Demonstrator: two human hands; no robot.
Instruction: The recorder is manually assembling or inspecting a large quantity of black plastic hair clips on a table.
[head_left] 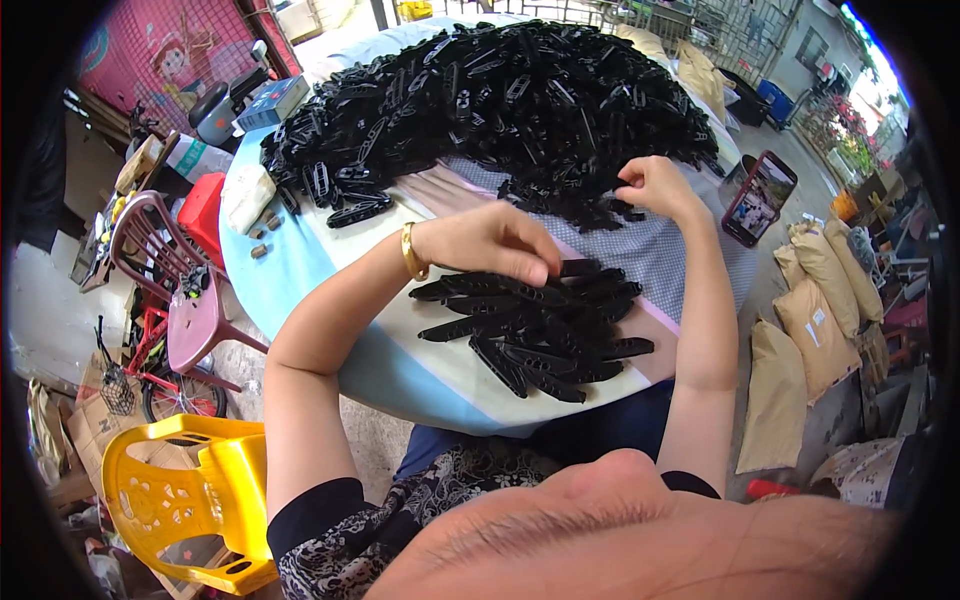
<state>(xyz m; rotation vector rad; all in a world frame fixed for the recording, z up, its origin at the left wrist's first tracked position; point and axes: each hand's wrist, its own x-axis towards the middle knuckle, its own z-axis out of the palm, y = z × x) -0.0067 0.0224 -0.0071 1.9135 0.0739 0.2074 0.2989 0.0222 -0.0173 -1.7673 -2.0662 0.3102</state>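
Your left hand [495, 240] rests fingertips-down on the near pile of black strips [535, 325], grip loose, the strips' long axes running nine to three. Your right hand [655, 185], pinching a strip, sits at the big heap's [490, 95] six o'clock edge.

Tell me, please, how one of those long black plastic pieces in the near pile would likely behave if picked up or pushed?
Each black plastic piece looks thin and moulded, so probably light and fairly stiff. Being flat, it should slide rather than roll. The near pile under the left hand lies loose and criss-crossed, so a push would likely shift its neighbours too.
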